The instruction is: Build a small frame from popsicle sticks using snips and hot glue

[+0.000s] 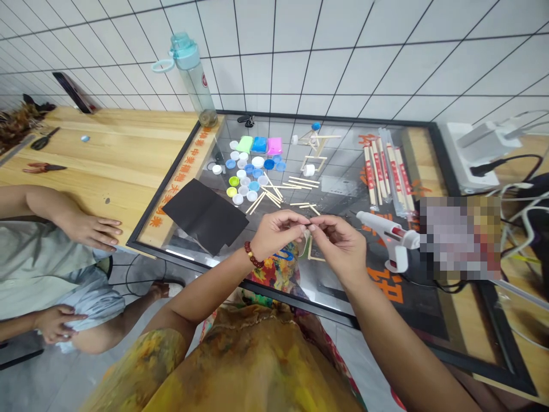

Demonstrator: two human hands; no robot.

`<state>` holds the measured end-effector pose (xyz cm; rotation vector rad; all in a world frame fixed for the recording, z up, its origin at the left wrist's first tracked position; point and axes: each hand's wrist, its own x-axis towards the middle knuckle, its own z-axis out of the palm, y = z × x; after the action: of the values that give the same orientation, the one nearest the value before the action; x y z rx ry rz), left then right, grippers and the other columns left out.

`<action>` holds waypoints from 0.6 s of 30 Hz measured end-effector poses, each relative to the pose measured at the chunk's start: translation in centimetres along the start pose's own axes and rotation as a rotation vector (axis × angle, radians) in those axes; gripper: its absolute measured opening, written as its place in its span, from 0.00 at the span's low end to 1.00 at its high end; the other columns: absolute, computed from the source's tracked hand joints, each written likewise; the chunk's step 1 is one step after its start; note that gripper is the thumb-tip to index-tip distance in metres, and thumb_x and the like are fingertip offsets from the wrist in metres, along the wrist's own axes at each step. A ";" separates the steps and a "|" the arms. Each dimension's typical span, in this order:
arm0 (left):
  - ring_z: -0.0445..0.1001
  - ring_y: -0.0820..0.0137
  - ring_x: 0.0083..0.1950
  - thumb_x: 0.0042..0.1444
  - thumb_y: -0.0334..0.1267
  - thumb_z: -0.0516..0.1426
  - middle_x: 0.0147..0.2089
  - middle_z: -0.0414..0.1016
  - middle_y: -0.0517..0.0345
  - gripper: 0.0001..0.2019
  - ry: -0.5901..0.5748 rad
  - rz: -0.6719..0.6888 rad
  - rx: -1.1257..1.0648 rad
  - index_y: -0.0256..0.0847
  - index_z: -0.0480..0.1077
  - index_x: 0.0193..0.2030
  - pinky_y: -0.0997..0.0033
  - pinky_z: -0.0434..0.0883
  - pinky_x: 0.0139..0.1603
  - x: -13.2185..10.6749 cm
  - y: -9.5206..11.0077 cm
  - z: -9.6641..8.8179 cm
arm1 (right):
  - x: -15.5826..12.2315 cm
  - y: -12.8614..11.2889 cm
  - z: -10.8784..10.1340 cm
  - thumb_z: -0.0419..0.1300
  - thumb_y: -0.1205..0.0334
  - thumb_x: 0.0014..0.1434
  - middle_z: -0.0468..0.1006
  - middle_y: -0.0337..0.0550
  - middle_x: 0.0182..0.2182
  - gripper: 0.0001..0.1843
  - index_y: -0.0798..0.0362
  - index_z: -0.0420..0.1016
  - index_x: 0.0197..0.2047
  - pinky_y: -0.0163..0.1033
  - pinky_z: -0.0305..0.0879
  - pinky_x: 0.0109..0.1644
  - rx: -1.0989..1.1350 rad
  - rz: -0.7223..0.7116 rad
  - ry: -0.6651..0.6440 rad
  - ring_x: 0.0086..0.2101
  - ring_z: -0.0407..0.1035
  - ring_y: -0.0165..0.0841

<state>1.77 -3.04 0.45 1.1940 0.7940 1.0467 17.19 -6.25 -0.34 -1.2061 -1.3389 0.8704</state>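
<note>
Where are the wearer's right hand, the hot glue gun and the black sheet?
Right hand (343, 245), head view: middle of the hand.
Hot glue gun (385, 227), head view: white body.
Black sheet (206, 214), head view: its middle.

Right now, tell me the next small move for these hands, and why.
Probably ease the left hand slightly away from the right hand to check the pinch: their fingertips meet, and whatever lies between is too small to make out.
</note>
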 end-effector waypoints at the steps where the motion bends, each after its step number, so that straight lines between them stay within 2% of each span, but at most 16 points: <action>1: 0.74 0.75 0.28 0.49 0.45 0.65 0.31 0.76 0.55 0.15 -0.012 -0.019 -0.022 0.34 0.76 0.36 0.73 0.75 0.30 0.0 -0.1 0.0 | 0.0 0.1 0.0 0.63 0.58 0.56 0.76 0.40 0.31 0.08 0.49 0.77 0.40 0.38 0.66 0.37 -0.013 -0.003 0.002 0.32 0.69 0.31; 5: 0.74 0.74 0.28 0.47 0.44 0.66 0.28 0.76 0.57 0.16 -0.027 -0.094 -0.115 0.35 0.76 0.38 0.73 0.75 0.30 0.1 -0.4 0.0 | 0.1 0.1 -0.2 0.63 0.57 0.56 0.76 0.39 0.31 0.08 0.49 0.77 0.40 0.38 0.66 0.37 -0.006 0.003 0.019 0.31 0.69 0.31; 10: 0.73 0.75 0.27 0.46 0.42 0.66 0.27 0.76 0.57 0.13 0.018 -0.170 -0.233 0.34 0.76 0.36 0.74 0.73 0.28 0.2 -0.1 0.0 | 0.1 0.1 -0.3 0.63 0.59 0.57 0.75 0.39 0.31 0.08 0.48 0.77 0.41 0.37 0.66 0.37 0.030 0.009 0.005 0.31 0.69 0.30; 18: 0.74 0.75 0.25 0.46 0.42 0.66 0.25 0.75 0.57 0.13 0.021 -0.172 -0.235 0.34 0.76 0.34 0.74 0.73 0.29 0.2 0.3 0.0 | 0.1 0.2 -0.3 0.63 0.61 0.56 0.75 0.39 0.32 0.09 0.48 0.76 0.42 0.38 0.66 0.39 -0.072 -0.057 -0.030 0.32 0.68 0.30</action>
<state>1.77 -2.88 0.75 0.9009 0.7540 0.9820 17.57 -6.12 -0.48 -1.2088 -1.4325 0.8087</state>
